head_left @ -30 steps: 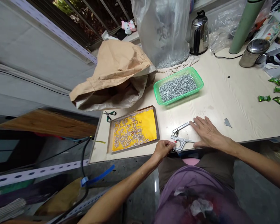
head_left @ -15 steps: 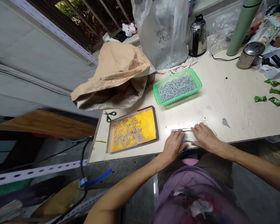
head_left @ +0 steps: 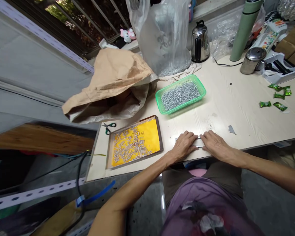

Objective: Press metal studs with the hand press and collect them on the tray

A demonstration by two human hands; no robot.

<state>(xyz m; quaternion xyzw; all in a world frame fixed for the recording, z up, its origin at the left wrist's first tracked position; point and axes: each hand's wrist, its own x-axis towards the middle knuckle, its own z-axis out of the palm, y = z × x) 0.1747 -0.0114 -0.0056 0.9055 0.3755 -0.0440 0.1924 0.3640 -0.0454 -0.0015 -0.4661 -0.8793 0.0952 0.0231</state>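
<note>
At the front edge of the table, both my hands grip a narrow metal piece (head_left: 199, 146) that shows as two thin parallel edges in the small gap between my fingers. My left hand (head_left: 185, 145) is closed over its left part, with one end poking out beyond the fingers. My right hand (head_left: 215, 145) pinches the right part, fingertips on the far edge and thumb on the near one. Most of the piece is hidden under the hands. Left of them lies a shallow tray (head_left: 159, 132) with a yellow bottom and scattered small metal pins (head_left: 127, 147).
Beyond my hands, a green plastic basket (head_left: 203, 88) is filled with small metal pins. Scissors (head_left: 110, 126) and an open brown paper bag (head_left: 118, 78) lie at left. A kettle (head_left: 200, 42), a green flask (head_left: 244, 32) and green-wrapped sweets (head_left: 280, 106) are farther off.
My left hand has slid along the metal piece towards my right hand, narrowing the gap between them. The whole view has shifted slightly, so the table things appear farther left.
</note>
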